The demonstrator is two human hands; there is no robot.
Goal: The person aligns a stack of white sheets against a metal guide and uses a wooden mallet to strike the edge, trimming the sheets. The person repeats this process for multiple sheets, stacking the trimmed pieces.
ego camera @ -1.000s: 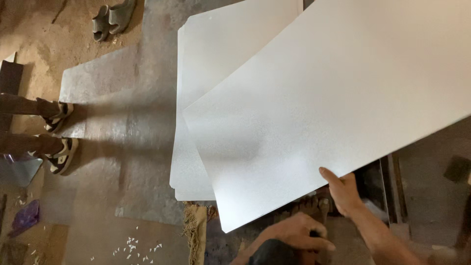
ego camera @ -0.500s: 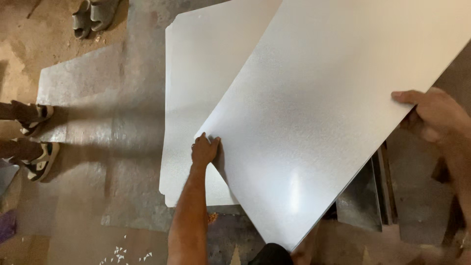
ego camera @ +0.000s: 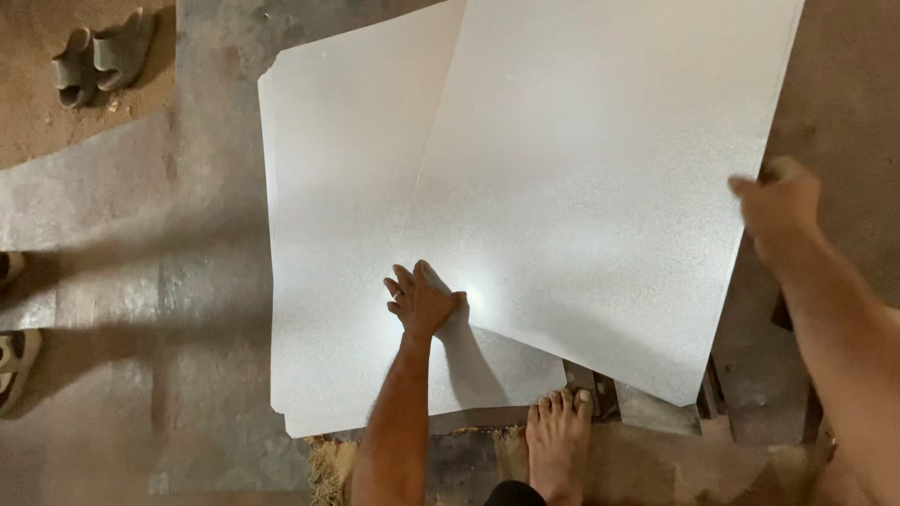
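Observation:
A large pale grey metal sheet [ego camera: 609, 178] lies tilted over a stack of similar sheets [ego camera: 337, 244] on the floor. My left hand [ego camera: 422, 300] grips the sheet's left edge near its lower corner, fingers curled on the edge. My right hand [ego camera: 778, 211] holds the sheet's right edge, blurred by motion. My bare foot [ego camera: 558, 440] stands just below the stack's near edge.
A pair of grey sandals [ego camera: 98, 58] lies at the top left on the dirt floor. Another person's sandalled feet [ego camera: 14, 361] show at the left edge. A shiny metal sheet [ego camera: 112, 206] covers the floor to the left. Dark metal parts [ego camera: 656, 408] lie under the sheet's near corner.
The top sheet has swung round and come lower over the stack. My left hand has slid along its left edge, and my right hand has followed its right edge.

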